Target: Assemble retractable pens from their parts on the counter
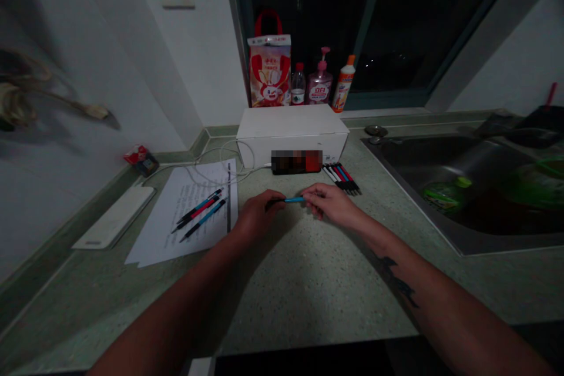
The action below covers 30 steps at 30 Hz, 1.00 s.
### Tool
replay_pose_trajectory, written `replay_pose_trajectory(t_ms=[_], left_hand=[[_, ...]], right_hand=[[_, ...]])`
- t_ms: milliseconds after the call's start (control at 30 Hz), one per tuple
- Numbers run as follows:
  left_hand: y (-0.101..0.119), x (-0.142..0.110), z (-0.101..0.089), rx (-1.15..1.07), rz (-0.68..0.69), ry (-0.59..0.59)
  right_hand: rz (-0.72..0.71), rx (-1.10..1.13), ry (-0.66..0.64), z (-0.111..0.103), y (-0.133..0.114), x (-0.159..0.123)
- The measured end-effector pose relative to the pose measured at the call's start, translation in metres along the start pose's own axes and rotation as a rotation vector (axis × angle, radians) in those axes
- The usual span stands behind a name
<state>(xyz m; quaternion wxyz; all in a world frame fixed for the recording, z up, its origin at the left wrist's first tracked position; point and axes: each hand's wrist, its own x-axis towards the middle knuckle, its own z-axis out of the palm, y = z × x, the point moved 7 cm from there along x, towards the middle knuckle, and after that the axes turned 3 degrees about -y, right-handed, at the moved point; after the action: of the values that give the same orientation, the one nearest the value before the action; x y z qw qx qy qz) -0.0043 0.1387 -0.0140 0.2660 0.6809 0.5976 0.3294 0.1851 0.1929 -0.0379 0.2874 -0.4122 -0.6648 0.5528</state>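
Observation:
A blue and black pen is held level between my two hands, just above the counter. My left hand is closed on its black end, and my right hand pinches the blue end. On the printed paper sheets to the left lie several pens, among them a red one and a blue one. Beyond my right hand a row of pens, white, black, red and blue, lies side by side. My fingers partly cover both ends of the held pen.
A phone on a white cable leans against a white box. Behind stand a printed bag and several bottles. The sink is on the right. A white flat block lies at left.

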Motion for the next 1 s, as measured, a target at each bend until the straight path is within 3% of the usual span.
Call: replay_pose_trajectory(t_ms=[100,267,433,600,767,900,1000], left_hand=[[0.000,-0.001,0.002,0.022,0.006,-0.007],[-0.002,-0.001,0.007,0.029,0.021,-0.024],[0.001,-0.002,0.006,0.031,0.035,-0.014],[0.006,-0.003,0.007,0.098,0.099,-0.023],[0.006,-0.003,0.007,0.131,0.097,-0.025],[0.008,-0.004,0.008,0.133,0.106,-0.035],[0.008,-0.004,0.010,0.145,0.106,-0.043]], right_hand=[[-0.069,-0.022,0.028,-0.002,-0.006,-0.001],[0.036,-0.064,-0.049,0.007,0.002,-0.002],[-0.171,-0.171,0.037,0.004,-0.014,-0.003],[-0.034,-0.230,-0.086,0.012,-0.002,-0.003],[-0.222,-0.237,-0.006,0.009,-0.017,-0.005],[-0.184,-0.326,-0.115,0.019,-0.014,-0.006],[-0.221,-0.415,-0.053,0.017,-0.016,-0.007]])
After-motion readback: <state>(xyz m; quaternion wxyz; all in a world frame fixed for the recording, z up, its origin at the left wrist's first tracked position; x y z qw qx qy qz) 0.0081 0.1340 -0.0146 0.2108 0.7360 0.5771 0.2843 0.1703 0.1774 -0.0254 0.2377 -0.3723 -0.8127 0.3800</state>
